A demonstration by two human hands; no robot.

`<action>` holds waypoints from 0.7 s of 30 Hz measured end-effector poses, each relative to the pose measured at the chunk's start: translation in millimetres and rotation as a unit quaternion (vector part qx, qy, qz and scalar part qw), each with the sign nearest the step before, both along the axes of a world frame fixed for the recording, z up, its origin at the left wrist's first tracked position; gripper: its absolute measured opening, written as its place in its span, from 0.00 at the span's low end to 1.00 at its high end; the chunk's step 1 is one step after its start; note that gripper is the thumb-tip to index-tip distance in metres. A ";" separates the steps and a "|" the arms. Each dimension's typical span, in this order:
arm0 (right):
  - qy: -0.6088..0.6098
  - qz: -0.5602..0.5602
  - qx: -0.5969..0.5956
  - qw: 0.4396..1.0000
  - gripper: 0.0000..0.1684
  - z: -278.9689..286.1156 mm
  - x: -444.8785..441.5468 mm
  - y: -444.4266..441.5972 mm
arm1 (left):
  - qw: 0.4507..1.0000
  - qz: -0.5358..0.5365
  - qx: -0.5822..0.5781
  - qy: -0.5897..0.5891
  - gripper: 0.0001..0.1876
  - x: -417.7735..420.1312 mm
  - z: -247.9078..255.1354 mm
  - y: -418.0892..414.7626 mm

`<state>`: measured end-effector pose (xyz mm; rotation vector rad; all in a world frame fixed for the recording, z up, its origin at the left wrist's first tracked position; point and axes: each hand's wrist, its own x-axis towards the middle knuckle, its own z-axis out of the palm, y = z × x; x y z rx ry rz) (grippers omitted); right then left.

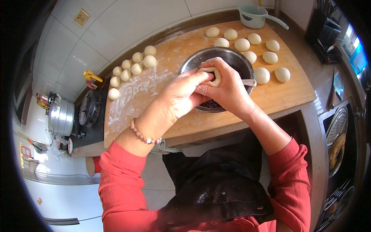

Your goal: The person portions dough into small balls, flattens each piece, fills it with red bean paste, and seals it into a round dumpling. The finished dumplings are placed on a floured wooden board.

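Between my two hands is a cupped piece of dough (216,79) with dark filling showing in its opening. My left hand (185,90) presses its thumb at the opening, its other fingers partly hidden below. From the other side my right hand (227,85) curls around the dough's rim. Both are over a steel bowl (194,58) that holds a dark, grainy filling (211,103). A pale spoon handle (249,83) sticks out past the bowl's right rim, its other end hidden behind my right hand.
The bowl stands on a floured wooden board (162,116). Several small dough balls (136,68) sit at its left, several larger rounded buns (270,57) at its right. A plastic dipper (252,17) stands at the back right corner. A knife (332,90) lies right of the board; a gas burner (89,108) is at left.
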<state>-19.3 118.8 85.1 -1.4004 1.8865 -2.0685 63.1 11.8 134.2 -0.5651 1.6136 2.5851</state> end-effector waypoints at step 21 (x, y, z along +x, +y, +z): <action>0.106 0.150 0.120 0.976 0.46 14.5 -1.4 24.8 | 0.956 -0.201 0.166 0.132 0.11 27.2 -20.0 -19.2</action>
